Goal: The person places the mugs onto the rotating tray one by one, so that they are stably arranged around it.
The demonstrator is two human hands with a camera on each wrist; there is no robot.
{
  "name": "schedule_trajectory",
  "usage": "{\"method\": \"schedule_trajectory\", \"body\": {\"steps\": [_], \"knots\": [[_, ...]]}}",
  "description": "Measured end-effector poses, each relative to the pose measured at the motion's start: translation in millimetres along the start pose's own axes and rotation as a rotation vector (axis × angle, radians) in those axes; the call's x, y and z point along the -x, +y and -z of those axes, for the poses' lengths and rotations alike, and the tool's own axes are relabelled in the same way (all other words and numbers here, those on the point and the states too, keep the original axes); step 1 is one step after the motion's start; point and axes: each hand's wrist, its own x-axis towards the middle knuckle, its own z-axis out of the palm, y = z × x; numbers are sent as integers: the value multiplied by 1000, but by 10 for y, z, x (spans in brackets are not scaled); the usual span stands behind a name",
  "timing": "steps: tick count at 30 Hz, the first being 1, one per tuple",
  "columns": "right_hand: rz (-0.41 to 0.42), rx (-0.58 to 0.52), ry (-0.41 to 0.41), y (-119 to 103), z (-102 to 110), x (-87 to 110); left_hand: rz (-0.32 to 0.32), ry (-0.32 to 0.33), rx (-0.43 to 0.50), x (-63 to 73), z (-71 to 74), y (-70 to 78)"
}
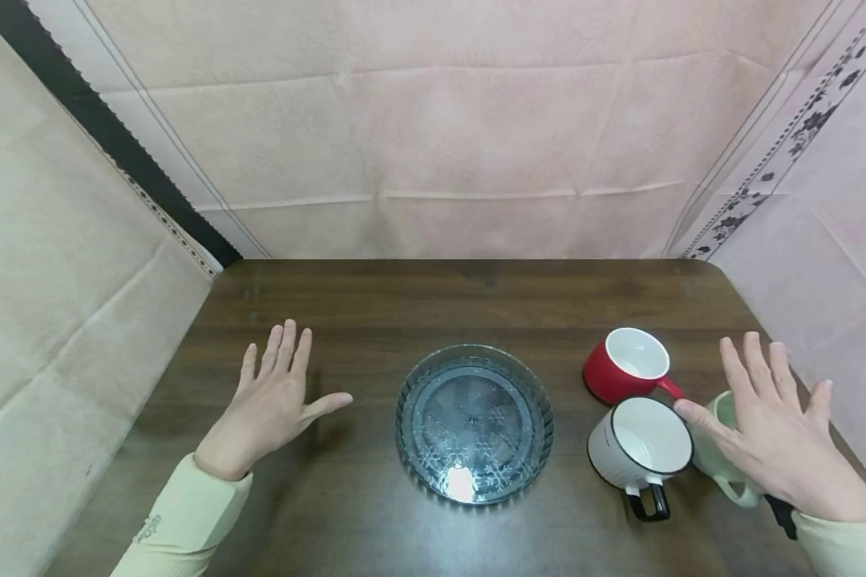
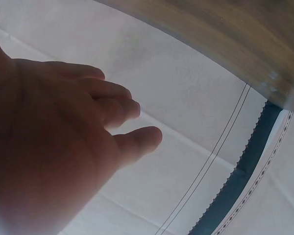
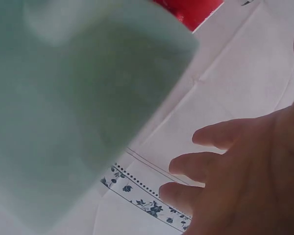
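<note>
My left hand (image 1: 269, 405) is held over the left part of the table, fingers extended and thumb out to the side, with nothing in it. Over at the right, my right hand (image 1: 779, 437) spreads its fingers above a pale green mug (image 1: 724, 410), hiding much of it; the head view does not show whether they touch. In the right wrist view the green mug (image 3: 88, 98) looms close beside the palm. Left of that hand stand a white mug with a black rim (image 1: 621, 453) and a red mug (image 1: 606, 375). A blue-tinted round glass dish (image 1: 474, 425) lies mid-table between the hands.
The dark wooden table (image 1: 361, 304) has rounded far corners. Pale cloth (image 1: 433, 144) hangs behind it and along both sides. A small black object (image 1: 781, 513) shows partly beneath the right wrist.
</note>
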Motion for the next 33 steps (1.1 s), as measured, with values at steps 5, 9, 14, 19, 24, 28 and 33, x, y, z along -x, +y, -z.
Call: {"method": "schedule_trajectory", "body": {"steps": [5,9,14,19,24,28,33], "knots": [[-16,-5,2,3,46,58,-7,-12,15,-36,-31,10],[-8,-57,104,-72,108,222,-20,-62,131,-88,-90,48],[10,-200,282,-356,-3,606,-60,-90,403,-204,-195,208],[-246,-242,164,-668,-372,929,-57,-121,612,-346,-373,424],[-394,-296,202,-880,-667,1003,28,-177,741,-423,-525,562],[-326,-379,313,-966,-758,947,71,-172,760,-434,-556,607],[-395,-417,345,-941,-692,934,43,-177,747,-446,-553,648]]}}
